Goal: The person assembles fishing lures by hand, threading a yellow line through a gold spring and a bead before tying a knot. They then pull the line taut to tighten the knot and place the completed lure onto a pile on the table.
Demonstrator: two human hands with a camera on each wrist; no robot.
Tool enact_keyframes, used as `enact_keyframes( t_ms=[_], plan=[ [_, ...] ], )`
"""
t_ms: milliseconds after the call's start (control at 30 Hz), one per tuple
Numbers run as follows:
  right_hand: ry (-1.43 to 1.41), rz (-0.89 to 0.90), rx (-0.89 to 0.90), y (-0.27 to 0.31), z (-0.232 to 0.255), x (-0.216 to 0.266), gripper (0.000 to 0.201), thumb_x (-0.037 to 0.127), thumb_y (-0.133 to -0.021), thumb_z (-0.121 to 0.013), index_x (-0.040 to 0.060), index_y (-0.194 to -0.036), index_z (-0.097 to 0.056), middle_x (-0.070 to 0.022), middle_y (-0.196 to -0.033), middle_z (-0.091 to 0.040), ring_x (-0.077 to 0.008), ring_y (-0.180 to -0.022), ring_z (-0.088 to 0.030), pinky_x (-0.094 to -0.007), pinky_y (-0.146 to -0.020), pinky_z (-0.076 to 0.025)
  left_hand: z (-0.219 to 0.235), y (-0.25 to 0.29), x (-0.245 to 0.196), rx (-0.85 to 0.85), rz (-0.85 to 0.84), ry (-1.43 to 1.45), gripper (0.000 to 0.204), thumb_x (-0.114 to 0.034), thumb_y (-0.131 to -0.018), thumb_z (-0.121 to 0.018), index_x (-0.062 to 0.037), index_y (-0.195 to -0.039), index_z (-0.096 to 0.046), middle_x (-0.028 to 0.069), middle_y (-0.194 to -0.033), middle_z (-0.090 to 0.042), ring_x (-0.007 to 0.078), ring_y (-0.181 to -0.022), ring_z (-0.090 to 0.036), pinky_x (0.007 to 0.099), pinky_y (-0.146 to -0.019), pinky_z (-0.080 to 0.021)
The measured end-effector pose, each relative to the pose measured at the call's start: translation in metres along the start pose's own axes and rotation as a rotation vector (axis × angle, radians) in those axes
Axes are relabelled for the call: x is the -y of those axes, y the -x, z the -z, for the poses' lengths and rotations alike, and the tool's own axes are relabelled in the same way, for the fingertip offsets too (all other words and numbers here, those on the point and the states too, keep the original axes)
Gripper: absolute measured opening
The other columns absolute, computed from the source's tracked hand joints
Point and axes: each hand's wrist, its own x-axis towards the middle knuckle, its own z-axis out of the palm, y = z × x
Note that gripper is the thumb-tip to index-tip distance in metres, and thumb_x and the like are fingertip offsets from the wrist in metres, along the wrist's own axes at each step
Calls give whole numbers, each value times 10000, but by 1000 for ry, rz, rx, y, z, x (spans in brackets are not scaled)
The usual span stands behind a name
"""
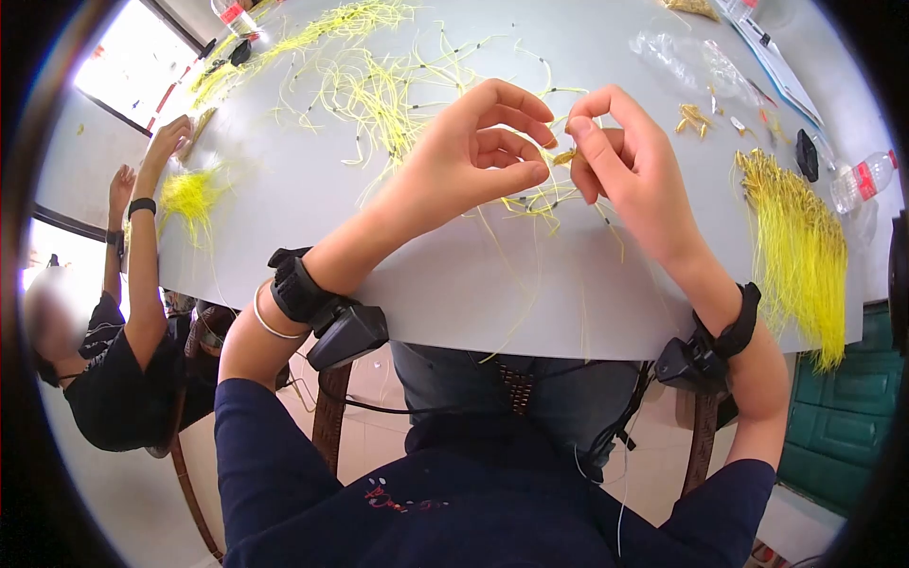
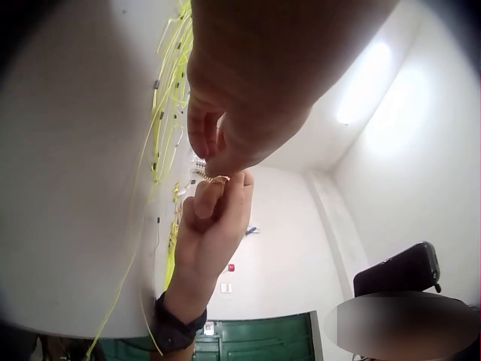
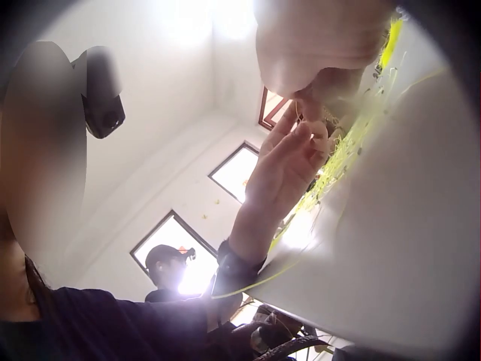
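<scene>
In the head view my right hand pinches a small gold-coloured piece between thumb and fingers. My left hand is close beside it, fingers loosely bent, with a gap between the thumb and the upper fingertips. The piece's free end points toward the left fingertips. Below and behind both hands lie yellow strands with small dark beads on them. In the left wrist view the gold piece shows at the right fingertips, while the right wrist view has the left hand facing it.
A tangle of yellow strands spreads over the grey table. To the right hangs a bundle of gold-topped yellow strands, near a plastic bottle, a small gold pile and clear plastic bags. Another person sits at left.
</scene>
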Motion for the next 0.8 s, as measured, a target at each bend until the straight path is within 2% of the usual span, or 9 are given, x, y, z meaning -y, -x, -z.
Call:
enact_keyframes(
  t_ms=[133,200,300,400,467,533,600,667,800],
  plan=[
    [-15,23,15,-2,1,-5,106,133,-920,-478,36,-881,-461,25,-517,-414,-37,-487,-331,-213,-445,-245,3,-1,1,79,16,-131,182,-35,-780,-617,-3,-950,-562,69,-942,-606,107,-877,-583,238,-755,-492],
    [-21,29,18,-2,1,-4,109,138,-922,-479,36,-887,-465,25,-525,-413,-37,-488,-327,-214,-446,-247,3,-1,-1,118,107,-109,114,-60,-822,-580,-12,-926,-583,14,-899,-570,69,-864,-527,232,-792,-437],
    [-28,42,18,-2,0,-6,113,144,-924,-484,33,-899,-473,23,-541,-417,-35,-494,-319,-214,-450,-251,2,-1,-5,237,97,-108,113,-68,-832,-542,-19,-926,-583,9,-914,-560,68,-867,-509,235,-788,-416],
    [-52,38,12,-4,1,-7,121,145,-922,-492,25,-910,-480,21,-551,-424,-36,-501,-322,-215,-453,-253,1,2,-16,219,70,-4,111,-96,-846,-508,-28,-905,-572,9,-907,-538,74,-887,-483,232,-795,-383],
    [-73,25,10,-3,2,-6,126,144,-920,-496,19,-915,-484,21,-555,-426,-37,-502,-329,-217,-453,-253,5,0,-5,198,27,67,132,-156,-863,-482,-50,-912,-544,13,-925,-509,96,-917,-463,244,-816,-359],
    [-40,28,9,-3,3,-2,135,143,-916,-504,8,-915,-494,18,-558,-436,-42,-506,-357,-213,-459,-278,10,-3,1,64,-18,344,157,-214,-878,-476,-76,-942,-517,19,-954,-497,115,-955,-461,259,-842,-354],
    [-36,39,11,-3,2,-2,129,136,-911,-509,7,-916,-502,9,-565,-459,-47,-513,-386,-208,-469,-302,15,-4,4,43,-4,397,171,-239,-889,-473,-99,-977,-511,22,-986,-499,119,-973,-464,272,-851,-367],
    [-30,53,11,-2,0,-3,124,129,-907,-514,6,-916,-510,1,-572,-481,-51,-520,-415,-204,-479,-326,16,-5,4,-142,70,582,165,-237,-891,-476,-105,-974,-531,14,-978,-514,116,-960,-478,282,-859,-380],
    [104,98,25,-1,-1,-3,90,83,-869,-549,-6,-861,-544,-31,-608,-549,-64,-535,-473,-212,-499,-376,18,-8,9,-226,102,616,156,-232,-885,-494,-108,-966,-546,4,-957,-528,115,-925,-492,283,-846,-396]
  ],
)
